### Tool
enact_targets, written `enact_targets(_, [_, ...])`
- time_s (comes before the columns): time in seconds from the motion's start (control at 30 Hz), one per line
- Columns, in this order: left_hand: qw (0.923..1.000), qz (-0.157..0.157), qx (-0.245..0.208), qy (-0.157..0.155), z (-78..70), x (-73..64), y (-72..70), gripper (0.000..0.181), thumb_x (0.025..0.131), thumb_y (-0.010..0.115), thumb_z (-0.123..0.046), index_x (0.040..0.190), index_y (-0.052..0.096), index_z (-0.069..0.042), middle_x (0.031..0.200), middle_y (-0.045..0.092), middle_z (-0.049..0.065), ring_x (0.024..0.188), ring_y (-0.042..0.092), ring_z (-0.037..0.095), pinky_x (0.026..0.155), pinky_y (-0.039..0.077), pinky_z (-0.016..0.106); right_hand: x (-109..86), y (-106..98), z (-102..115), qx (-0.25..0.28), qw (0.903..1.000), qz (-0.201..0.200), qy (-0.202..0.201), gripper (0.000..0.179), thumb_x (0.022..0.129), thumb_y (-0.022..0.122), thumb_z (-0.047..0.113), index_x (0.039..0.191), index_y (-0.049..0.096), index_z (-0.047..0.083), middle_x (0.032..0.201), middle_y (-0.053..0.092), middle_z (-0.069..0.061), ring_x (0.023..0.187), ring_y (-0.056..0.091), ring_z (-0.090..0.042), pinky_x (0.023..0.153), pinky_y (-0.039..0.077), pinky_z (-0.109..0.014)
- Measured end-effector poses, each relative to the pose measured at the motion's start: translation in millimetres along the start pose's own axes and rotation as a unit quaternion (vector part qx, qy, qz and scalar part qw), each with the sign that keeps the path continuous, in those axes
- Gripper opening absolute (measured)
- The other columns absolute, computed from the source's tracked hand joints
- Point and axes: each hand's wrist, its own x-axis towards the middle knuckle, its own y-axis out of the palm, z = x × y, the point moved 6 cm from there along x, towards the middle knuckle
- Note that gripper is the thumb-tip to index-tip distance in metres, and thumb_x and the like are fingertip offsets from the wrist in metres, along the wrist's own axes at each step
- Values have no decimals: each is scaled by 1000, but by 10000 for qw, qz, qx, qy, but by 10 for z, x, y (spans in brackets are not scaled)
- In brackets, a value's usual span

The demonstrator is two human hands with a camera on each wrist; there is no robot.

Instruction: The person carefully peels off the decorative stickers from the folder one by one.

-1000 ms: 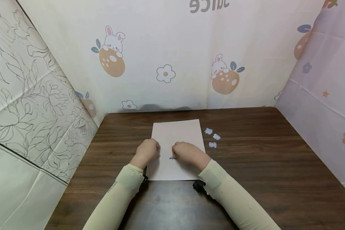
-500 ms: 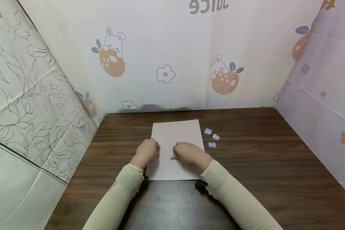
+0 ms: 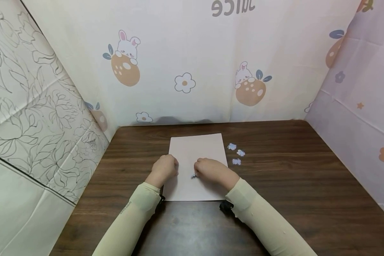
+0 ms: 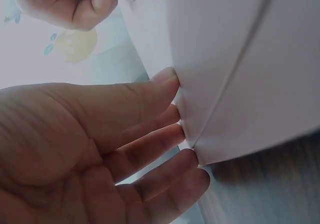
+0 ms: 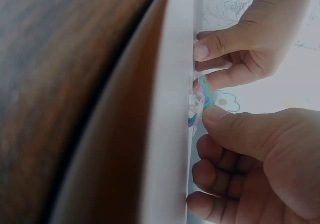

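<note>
A white sheet (image 3: 196,145) lies on the wooden table, the work of both hands. On its left side my left hand (image 3: 165,167) rests, and the left wrist view shows the thumb (image 4: 162,81) and the fingertips touching the paper near its edge. My right hand (image 3: 212,171) is over the middle of the sheet. Between thumb and forefinger it pinches a small flat sticker-like piece (image 5: 202,101), teal, pink and purple with clear parts, held right at the paper. The other fingers of this hand are bent near the sheet. Part of the piece is hidden by the fingers.
Several small pale blue cut-out pieces, one of them a ragged piece (image 3: 236,161), lie on the dark wooden table (image 3: 275,170) right of the sheet. Patterned cloths (image 3: 185,46) hang behind and at both sides of the table.
My right hand has shifted slightly to the right and toward me, with the small piece still in its fingers. The left hand keeps its place on the sheet.
</note>
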Motion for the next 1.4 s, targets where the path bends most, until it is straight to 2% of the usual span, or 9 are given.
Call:
enact_targets(0.7, [9998, -19, 148, 135, -30, -6, -17, 33, 82, 87, -18, 113, 78, -11, 123, 71, 10, 113, 67, 28, 85, 59, 47, -62, -30, -23, 46, 9999, -85, -129, 23, 102, 59, 9, 81, 61, 18, 83, 54, 5, 73, 48, -11, 70, 45, -28])
enact_targets(1.4, [9999, -23, 132, 42, -7, 5, 2, 31, 82, 86, -18, 112, 78, -11, 121, 72, 11, 107, 69, 27, 81, 59, 46, -100, -23, -42, -58, 9997, -107, -190, 19, 101, 62, 9, 83, 64, 16, 84, 57, 3, 74, 50, -12, 71, 47, -29])
